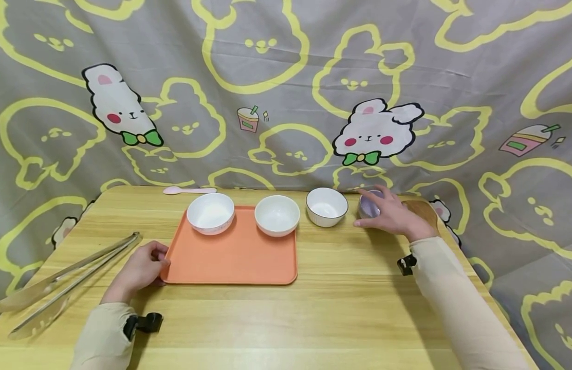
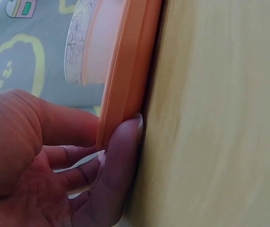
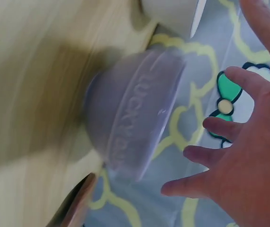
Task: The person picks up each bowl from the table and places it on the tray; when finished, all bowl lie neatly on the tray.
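Observation:
My left hand (image 1: 142, 268) pinches the left edge of an orange tray (image 1: 230, 262) near its front corner. In the left wrist view, the tray rim (image 2: 125, 80) runs between the thumb and the fingers (image 2: 113, 175), with one fingertip low by the tabletop. Two white bowls (image 1: 210, 215) stand along the tray's back part. At the back right, my right hand (image 1: 391, 213) reaches over a small translucent purple bowl (image 1: 368, 208), partly hiding it. Spread fingers of that hand (image 3: 248, 161) stand apart from the purple bowl (image 3: 130, 113) in the right wrist view; it bears raised lettering.
Between the tray and the purple bowl stands a dark-rimmed white bowl (image 1: 326, 208). A pink spoon (image 1: 188, 190) lies at the back edge, and metal tongs (image 1: 73, 280) lie at the left. A brown wooden object (image 1: 422, 211) sits at the far right. Patterned cloth (image 1: 286, 103) hangs behind the table.

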`<state>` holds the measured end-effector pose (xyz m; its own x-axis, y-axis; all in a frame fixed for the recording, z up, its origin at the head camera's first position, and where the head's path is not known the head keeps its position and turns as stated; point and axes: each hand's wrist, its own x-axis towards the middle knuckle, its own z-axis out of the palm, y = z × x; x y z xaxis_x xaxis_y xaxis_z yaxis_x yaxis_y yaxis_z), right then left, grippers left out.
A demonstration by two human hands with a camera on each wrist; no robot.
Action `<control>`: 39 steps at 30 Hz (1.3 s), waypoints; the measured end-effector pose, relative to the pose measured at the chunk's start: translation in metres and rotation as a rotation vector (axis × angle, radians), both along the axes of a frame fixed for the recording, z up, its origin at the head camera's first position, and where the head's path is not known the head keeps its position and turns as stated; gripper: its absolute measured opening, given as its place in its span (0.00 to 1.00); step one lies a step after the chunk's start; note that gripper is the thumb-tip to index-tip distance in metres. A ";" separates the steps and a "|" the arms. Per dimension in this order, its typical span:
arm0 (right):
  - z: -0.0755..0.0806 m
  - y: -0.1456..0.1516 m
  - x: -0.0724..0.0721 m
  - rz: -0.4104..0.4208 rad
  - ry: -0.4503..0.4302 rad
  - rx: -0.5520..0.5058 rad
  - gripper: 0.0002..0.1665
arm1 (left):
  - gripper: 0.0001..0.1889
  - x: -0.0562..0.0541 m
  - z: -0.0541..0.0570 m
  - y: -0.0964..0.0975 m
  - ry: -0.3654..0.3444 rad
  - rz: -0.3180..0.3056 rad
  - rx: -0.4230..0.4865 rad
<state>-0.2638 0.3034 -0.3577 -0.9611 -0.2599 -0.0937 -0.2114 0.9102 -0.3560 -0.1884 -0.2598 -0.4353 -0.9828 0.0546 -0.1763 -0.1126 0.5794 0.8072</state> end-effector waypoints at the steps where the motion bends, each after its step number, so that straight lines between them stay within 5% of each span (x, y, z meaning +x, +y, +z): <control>1: -0.001 0.002 -0.001 -0.011 -0.006 0.004 0.58 | 0.14 0.000 0.000 0.000 -0.001 0.000 -0.002; 20: -0.031 0.019 -0.028 -0.089 -0.073 0.097 0.64 | 0.14 -0.001 -0.003 -0.003 -0.005 0.004 -0.007; 39: -0.040 0.020 -0.036 -0.117 -0.027 0.084 0.52 | 0.14 0.000 0.002 -0.001 -0.018 -0.002 -0.006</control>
<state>-0.3002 0.3238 -0.3972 -0.9811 -0.1365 -0.1372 -0.0935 0.9550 -0.2814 -0.1889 -0.2605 -0.4336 -0.9795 0.0549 -0.1940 -0.1259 0.5847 0.8014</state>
